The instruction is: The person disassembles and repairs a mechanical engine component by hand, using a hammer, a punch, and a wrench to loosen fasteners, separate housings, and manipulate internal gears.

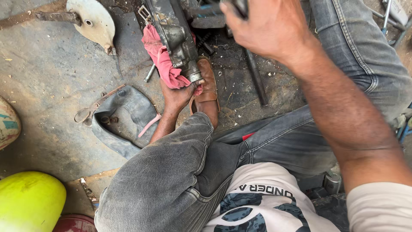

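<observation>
My left hand (177, 95) reaches under my left knee and grips the lower end of a greasy grey metal engine part (177, 39), with a pink rag (162, 60) bunched between palm and metal. The part rests against my brown sandal (207, 88) on the ground. My right hand (265, 26) is raised near the top of the view, its fingers closed round a dark tool handle (240, 6) that is mostly cut off by the frame edge. I sit low in grey jeans and a white printed shirt.
A piece of black rubber tube (124, 118) lies on the oily concrete at left. A white metal disc on a rod (92, 19) sits at top left. A dark steel bar (256, 77) lies beside the sandal. A yellow-green round object (30, 202) is at bottom left.
</observation>
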